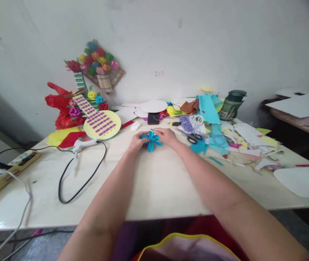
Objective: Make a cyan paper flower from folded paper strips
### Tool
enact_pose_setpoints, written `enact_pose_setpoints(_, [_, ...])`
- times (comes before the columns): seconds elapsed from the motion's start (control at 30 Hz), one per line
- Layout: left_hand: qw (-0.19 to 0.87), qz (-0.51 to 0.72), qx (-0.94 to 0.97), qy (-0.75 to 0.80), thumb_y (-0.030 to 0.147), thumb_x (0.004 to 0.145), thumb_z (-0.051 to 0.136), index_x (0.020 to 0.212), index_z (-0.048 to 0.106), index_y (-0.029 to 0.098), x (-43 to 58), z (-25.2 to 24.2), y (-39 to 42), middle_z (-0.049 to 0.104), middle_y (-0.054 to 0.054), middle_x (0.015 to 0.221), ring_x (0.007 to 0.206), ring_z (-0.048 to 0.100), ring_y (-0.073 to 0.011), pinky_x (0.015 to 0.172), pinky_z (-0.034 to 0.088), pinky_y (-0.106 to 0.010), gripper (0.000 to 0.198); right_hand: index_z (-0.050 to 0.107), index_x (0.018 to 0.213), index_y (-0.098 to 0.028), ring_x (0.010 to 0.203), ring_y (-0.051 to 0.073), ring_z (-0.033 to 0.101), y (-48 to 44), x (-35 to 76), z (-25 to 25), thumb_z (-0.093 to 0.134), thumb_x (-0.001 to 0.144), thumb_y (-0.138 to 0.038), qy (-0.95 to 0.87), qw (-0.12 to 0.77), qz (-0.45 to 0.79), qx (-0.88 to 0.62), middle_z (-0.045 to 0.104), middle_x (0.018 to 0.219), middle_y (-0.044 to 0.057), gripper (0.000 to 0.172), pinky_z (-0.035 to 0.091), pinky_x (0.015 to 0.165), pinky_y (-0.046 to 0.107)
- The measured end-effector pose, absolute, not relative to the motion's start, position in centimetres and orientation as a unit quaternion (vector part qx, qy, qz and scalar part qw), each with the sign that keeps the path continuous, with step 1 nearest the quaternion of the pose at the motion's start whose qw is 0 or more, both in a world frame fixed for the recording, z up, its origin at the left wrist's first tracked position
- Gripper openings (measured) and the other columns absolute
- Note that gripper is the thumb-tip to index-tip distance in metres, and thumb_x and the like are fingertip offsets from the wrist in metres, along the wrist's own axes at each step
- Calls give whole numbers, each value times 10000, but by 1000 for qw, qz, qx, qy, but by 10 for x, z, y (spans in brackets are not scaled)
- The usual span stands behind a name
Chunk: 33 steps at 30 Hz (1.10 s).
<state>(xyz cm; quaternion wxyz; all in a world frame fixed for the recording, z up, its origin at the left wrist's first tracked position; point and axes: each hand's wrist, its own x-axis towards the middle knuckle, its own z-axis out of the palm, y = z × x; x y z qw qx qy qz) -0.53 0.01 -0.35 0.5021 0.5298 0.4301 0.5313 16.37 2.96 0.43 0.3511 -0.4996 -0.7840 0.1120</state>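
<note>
A blue paper flower [151, 144] with several pointed petals is held between my hands above the middle of the table. My left hand [137, 142] is closed on its left side, fingers curled behind the petals. With a pinch, my right hand [166, 135] grips the top right of the flower at one petal. The fingertips of both hands are partly hidden by the petals. Just right of my right hand lie black-handled scissors [195, 138] beside scraps of blue paper [200, 146].
A white glue gun [83, 145] with a looping black cord lies left, near a power strip [10, 167]. A yellow paper guitar [102, 125] leans behind it. Purple and white yarn [191, 123], a phone [153, 118], a green bottle [232, 105] and paper scraps [248, 139] lie behind and right.
</note>
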Motion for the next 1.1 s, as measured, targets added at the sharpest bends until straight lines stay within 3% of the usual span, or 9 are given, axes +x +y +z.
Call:
enact_pose_setpoints(0.2, [500, 530, 525, 439, 293, 525, 753, 753, 649, 147, -4, -3, -1, 620, -19, 608, 496, 541, -118, 476, 394, -228, 290, 679, 988, -282, 948, 152, 609, 34, 164, 1, 489, 821, -364, -791, 382, 158, -452, 677, 1023, -16, 266, 453, 785, 249])
enact_pose_setpoints(0.47, [502, 532, 516, 446, 302, 471, 784, 659, 602, 136, -4, -2, 1, 600, -10, 557, 465, 529, -113, 454, 393, -223, 310, 710, 894, -216, 812, 150, 614, 33, 163, 2, 492, 790, -362, -789, 403, 230, -403, 686, 762, -16, 283, 462, 683, 243])
enact_pose_setpoints(0.63, [521, 509, 532, 433, 322, 498, 775, 755, 661, 128, -8, -2, 0, 643, -43, 640, 524, 567, -135, 511, 441, -252, 342, 713, 872, -200, 833, 158, 617, 35, 164, 1, 510, 774, -358, -785, 412, 263, -381, 694, 813, -4, 275, 471, 705, 254])
enact_pose_setpoints(0.83, [526, 478, 540, 451, 338, 511, 769, 724, 673, 121, -14, -1, 1, 631, -41, 607, 496, 539, -115, 481, 404, -234, 319, 709, 888, -179, 904, 173, 624, 40, 165, -3, 538, 759, -349, -782, 421, 310, -338, 691, 963, 37, 273, 471, 811, 298])
enact_pose_setpoints(1.1, [571, 456, 521, 441, 330, 535, 753, 763, 666, 113, -21, 5, -1, 613, -16, 577, 458, 508, -90, 435, 339, -208, 326, 714, 874, -146, 840, 183, 632, 42, 162, -7, 557, 741, -373, -784, 444, 318, -295, 699, 909, 63, 307, 489, 742, 285])
